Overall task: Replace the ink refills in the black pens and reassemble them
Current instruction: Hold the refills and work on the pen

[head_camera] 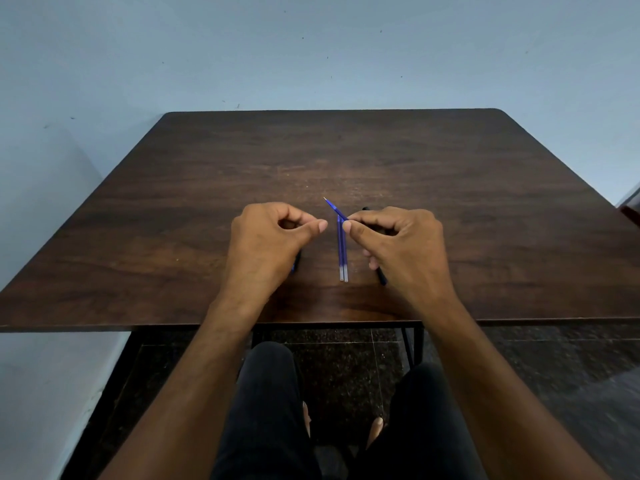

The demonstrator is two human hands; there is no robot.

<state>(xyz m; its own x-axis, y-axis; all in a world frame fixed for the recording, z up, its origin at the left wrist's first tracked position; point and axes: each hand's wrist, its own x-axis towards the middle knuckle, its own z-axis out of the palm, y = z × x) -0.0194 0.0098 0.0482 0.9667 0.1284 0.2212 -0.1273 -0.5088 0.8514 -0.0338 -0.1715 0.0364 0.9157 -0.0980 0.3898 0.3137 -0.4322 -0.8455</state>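
My right hand (398, 244) pinches a blue ink refill (334, 206) between thumb and forefinger, its fine tip angled up and away to the left; only the front stretch shows, the rest is buried in my fingers. A black pen (382, 278) lies under that hand: one end peeks out past the knuckles, the other sticks out below the little finger, and I cannot tell whether my fingers grip it or merely cover it. My left hand (273, 237) is loosely curled, thumb meeting forefinger; whether anything small is held there I cannot make out. At its lower edge a dark sliver with a hint of blue (295, 263) shows against the tabletop (485, 202), too hidden to name. Between my hands two more blue refills (343, 258) lie side by side, touching, clear ends toward me.
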